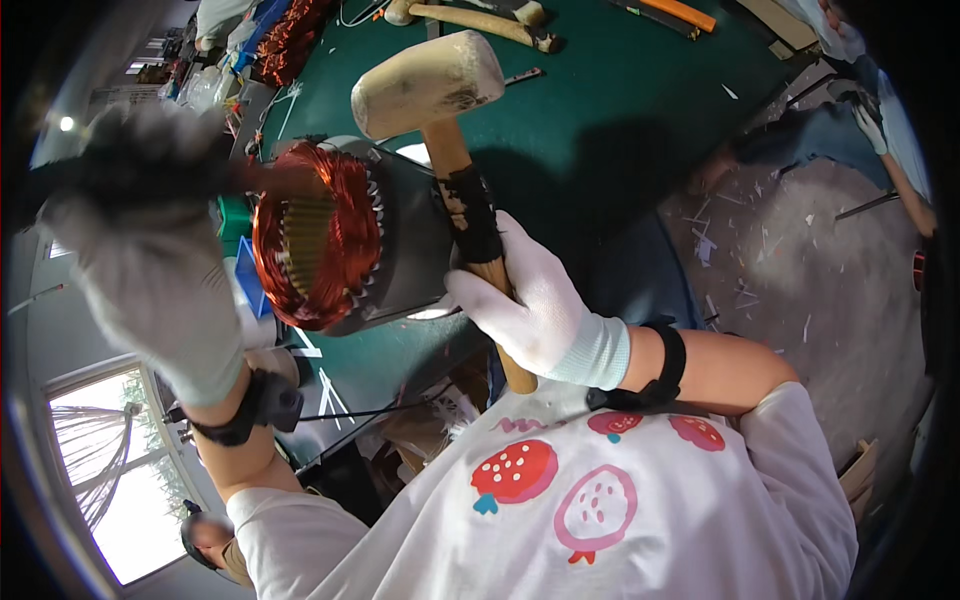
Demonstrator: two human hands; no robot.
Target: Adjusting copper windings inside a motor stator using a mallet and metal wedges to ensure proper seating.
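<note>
Mallets: I count one in my right hand (pixel 535 305), fingers wrapped round the wooden handle of the mallet (pixel 430 85), head above one motor stator (pixel 345 240) with copper windings on the green desk (pixel 600 110). Left hand (pixel 150 270) gloved, blurred; grip unclear. Second hammer (pixel 480 20) lies at the far edge.

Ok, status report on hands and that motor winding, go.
Right hand gripping mallet, raised. Left hand up beside copper stator winding, blurred. Nothing between mallet and winding.
</note>
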